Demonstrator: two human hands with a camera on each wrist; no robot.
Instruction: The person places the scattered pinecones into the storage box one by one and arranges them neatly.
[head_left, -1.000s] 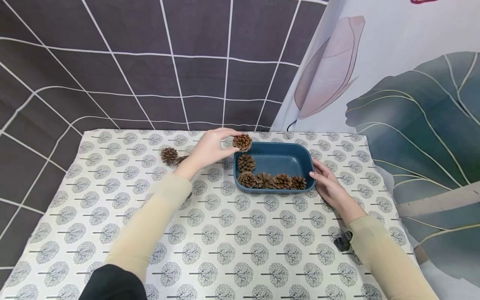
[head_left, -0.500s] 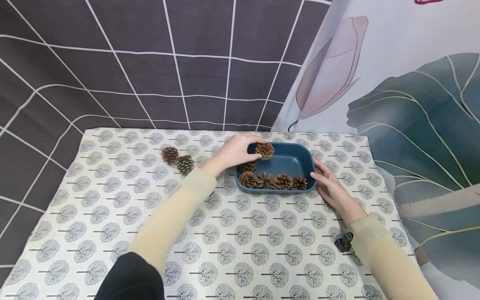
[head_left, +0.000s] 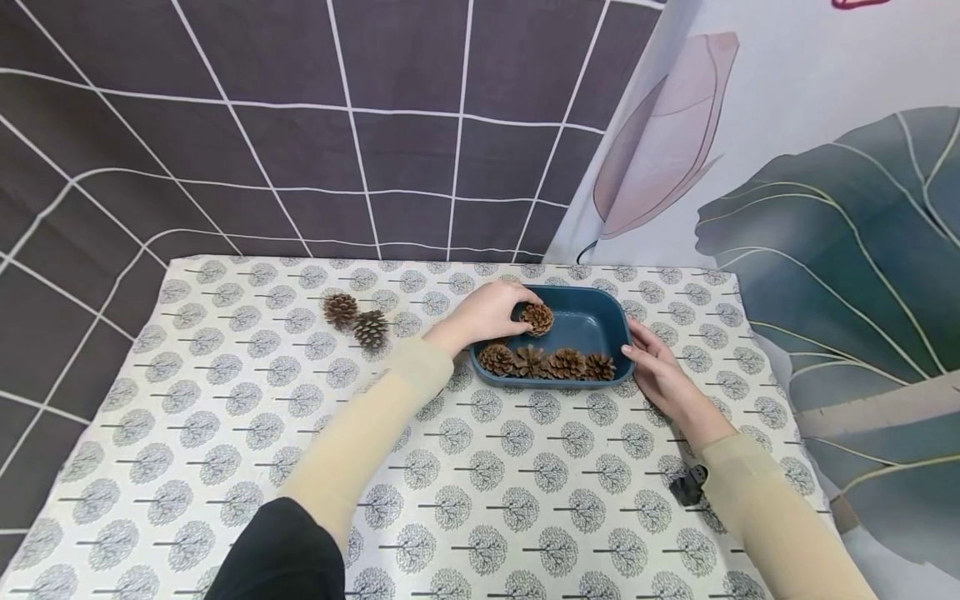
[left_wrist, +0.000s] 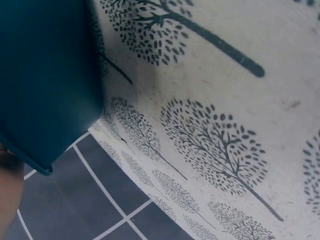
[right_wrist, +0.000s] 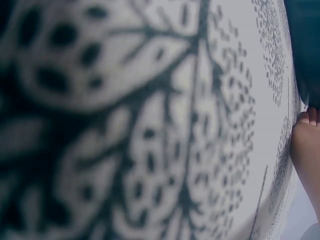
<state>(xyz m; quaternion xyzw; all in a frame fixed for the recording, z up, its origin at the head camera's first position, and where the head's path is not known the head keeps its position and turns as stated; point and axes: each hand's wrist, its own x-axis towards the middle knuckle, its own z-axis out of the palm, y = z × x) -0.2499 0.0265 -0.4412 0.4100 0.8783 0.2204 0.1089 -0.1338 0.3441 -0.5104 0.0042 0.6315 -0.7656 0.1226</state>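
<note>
My left hand [head_left: 491, 312] reaches over the left side of a blue rectangular container [head_left: 592, 333] and pinches a brown pine cone [head_left: 537, 319] between thumb and fingers, low inside it. Along the container's near wall sits a row of several pine cones [head_left: 566, 363]; another, at the left, is mostly hidden under my left hand. My right hand [head_left: 663, 373] holds the container's right end, thumb at the rim and fingers along the outside. In the left wrist view the container wall [left_wrist: 45, 75] fills the upper left. Only part of my right hand [right_wrist: 306, 142] shows in the right wrist view.
Two loose pine cones, one darker brown [head_left: 341, 311] and one greyish [head_left: 371, 330], lie on the tree-print tablecloth [head_left: 420, 500] left of the container. A dark tiled-pattern backdrop [head_left: 405, 150] stands behind the table, and a printed curtain [head_left: 825, 250] hangs at the right.
My left hand has carried the pine cone from above the container's far left corner rightward and down into it. Both loose pine cones are now uncovered. My right hand has stayed put.
</note>
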